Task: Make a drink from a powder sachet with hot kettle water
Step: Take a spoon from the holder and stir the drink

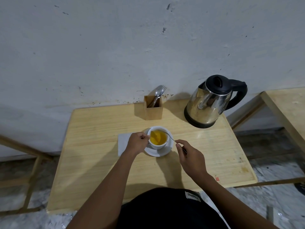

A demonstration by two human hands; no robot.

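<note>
Stirring should stay slow and low in the cup (158,140), which sits on its saucer (166,150) near the table (99,162) centre, left hand (137,142) closed on its handle, right hand (189,156) pinching the spoon (170,136).

Dim, even indoor light; soft shadows fall toward the lower frame beneath both forearms on the table (99,146). A bright sheen marks the kettle (209,103). Wide-angle bending curves the edges, and the lower corners smear into blur
</note>
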